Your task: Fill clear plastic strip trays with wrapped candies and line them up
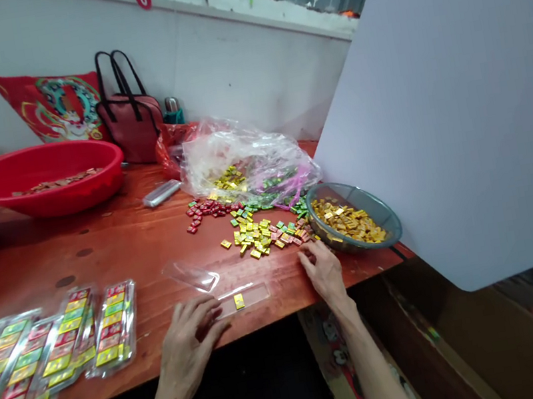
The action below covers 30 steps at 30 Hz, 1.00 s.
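Observation:
My left hand rests on the near end of a clear plastic tray, fingers spread flat over it. One gold-wrapped candy lies in that tray. My right hand reaches to the near edge of a loose pile of small gold, green and red wrapped candies on the red wooden table; its fingers curl down at the pile and I cannot see whether they pinch one. A clear lid lies just behind the tray.
A glass bowl of gold candies stands right of the pile, a clear bag of candies behind it. Filled trays lie at the left. A red basin, a handbag and a large white board surround the area.

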Available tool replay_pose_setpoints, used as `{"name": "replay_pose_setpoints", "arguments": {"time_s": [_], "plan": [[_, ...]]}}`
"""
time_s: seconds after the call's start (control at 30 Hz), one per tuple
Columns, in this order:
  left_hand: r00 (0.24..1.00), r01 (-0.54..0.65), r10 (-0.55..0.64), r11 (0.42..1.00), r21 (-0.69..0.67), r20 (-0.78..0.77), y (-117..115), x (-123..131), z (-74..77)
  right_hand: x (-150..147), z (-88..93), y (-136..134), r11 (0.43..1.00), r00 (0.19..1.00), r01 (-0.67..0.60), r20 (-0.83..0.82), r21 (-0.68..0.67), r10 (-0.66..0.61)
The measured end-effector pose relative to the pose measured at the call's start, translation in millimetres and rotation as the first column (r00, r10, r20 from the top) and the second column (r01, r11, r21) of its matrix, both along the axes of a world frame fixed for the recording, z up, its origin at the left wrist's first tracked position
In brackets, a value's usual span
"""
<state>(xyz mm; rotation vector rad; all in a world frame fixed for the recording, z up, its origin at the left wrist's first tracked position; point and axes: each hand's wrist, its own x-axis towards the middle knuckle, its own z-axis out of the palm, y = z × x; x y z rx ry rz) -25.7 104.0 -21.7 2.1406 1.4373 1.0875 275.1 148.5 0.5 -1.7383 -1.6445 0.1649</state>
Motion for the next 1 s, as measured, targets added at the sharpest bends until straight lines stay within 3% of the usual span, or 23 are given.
{"name": "replay_pose_setpoints", "arguments": {"time_s": [0.23,0.4,0.5,0.7,1.0], "plan": [[1.000,-0.022,0.023,0.998,0.056,-0.017,1,1,1.8,18,-8.4,3,0.990,0.970,0.139,0.201,0.000,-0.136],[0.999,-0.016,0.018,0.999,0.050,-0.031,1,0,-0.4,6,0.2,15,0.999,0.996,-0.050,0.077,0.005,0.049],[0.999,-0.010,0.012,0.999,0.038,-0.039,1,-2,-2.3,-4,7.3,38,0.990,0.982,-0.139,0.132,0.009,0.137],[0.999,-0.009,0.011,0.999,0.035,-0.038,2,-2,-5.2,-11,10.9,76,0.975,0.921,-0.205,0.322,-0.083,0.221],[0.999,-0.016,0.017,1.000,0.024,-0.029,0,1,4.1,-6,12.2,86,0.944,0.929,-0.300,0.183,-0.134,0.321]]}}
